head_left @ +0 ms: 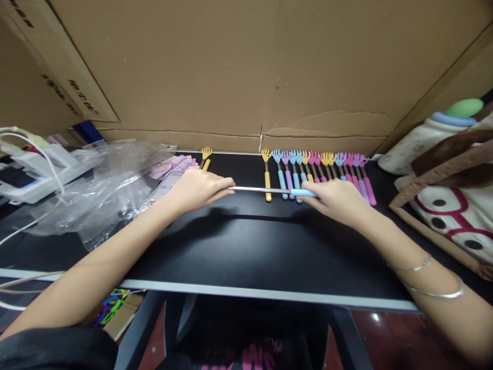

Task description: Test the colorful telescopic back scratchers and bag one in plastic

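a scratcher (283,191) with a blue handle (304,192) is held level above the black table (250,246), its shadow falling below. the right hand (333,198) has its grip closed on the handle; the left hand (204,189) has its grip closed on the opposite end of the metal rod (250,189), where the head is hidden. the rod passes over a yellow scratcher (267,177), the leftmost of a row (370,191) in yellow, blue, purple and pink, lying side by side with claws toward the cardboard (231,67). a second yellow scratcher (207,152) lies apart from the row, just beyond the left hand. left of it are pink packets (175,165), a phone (169,182) partly covered by the left hand, and crumpled clear plastic (111,180). at the right stand a white bottle (406,141) with a green top and a cloth bag (462,205). two bracelets (454,294) circle the right forearm.
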Available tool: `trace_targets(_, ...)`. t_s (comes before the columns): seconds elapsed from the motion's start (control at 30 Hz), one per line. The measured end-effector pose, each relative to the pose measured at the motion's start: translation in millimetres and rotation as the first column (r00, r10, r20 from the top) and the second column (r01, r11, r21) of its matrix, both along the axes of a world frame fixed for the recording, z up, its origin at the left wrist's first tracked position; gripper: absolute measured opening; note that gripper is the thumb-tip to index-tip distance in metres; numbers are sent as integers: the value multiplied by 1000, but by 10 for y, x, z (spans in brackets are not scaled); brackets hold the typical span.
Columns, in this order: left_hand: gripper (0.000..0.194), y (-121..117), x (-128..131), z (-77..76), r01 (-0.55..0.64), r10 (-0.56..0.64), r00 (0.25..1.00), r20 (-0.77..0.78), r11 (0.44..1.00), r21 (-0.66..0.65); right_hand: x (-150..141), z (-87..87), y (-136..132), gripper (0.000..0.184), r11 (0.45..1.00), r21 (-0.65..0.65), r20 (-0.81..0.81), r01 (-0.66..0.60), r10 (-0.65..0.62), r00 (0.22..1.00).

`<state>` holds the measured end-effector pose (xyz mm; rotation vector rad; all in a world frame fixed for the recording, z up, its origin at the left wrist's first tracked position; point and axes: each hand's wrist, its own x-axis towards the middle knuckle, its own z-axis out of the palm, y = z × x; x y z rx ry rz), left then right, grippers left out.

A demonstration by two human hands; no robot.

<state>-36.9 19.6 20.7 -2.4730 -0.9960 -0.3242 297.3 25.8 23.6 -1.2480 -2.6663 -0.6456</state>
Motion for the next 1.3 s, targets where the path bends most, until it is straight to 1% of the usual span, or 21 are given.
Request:
trace_targets(0.17,39,-15,17,3,-28,28,1000,0,999,-17,-25,-23,-15,49,998,45,5,49,-49,999)
trace_targets(0.27,40,-19,21,0,-29,29,1000,10,999,-17,-36,-41,-19,48,997,47,-2,64,-64,998)
trace_targets(0.53,40,-6,6,-19,36,-36,999,12,999,-22,5,-40,26,51,999,11,-23,-37,37,999)
trace_targets(0.73,41,-15,13,-17,30,-30,999,24,1000,-5,6,30,-7,49,997,0,-42,-73,72,996)
trace_targets(0.83,42,-19,24,-30,8,-8,1000,29,1000,-6,-11,33,-21,50,999,10,-30,-47,47,998)
trace_targets(0.97,43,-21,37,-44,-15,15,999,30,1000,3,-35,-18,-21,53,999,45,-33,14,-12,999)
trace_targets(1.07,42,-16,38,-56,-21,21,999,39,1000,3,-42,-51,-14,53,999,45,-43,17,-15,999)
trace_targets(1.2,41,-4,28,-74,-1,3,999,45,999,-47,-27,-50,1,55,999,32,-31,-14,15,999)
trace_targets(1.3,41,-6,29,-71,-15,21,999,47,993,-114,-14,-41,7,55,998,66,-31,-5,7,999)
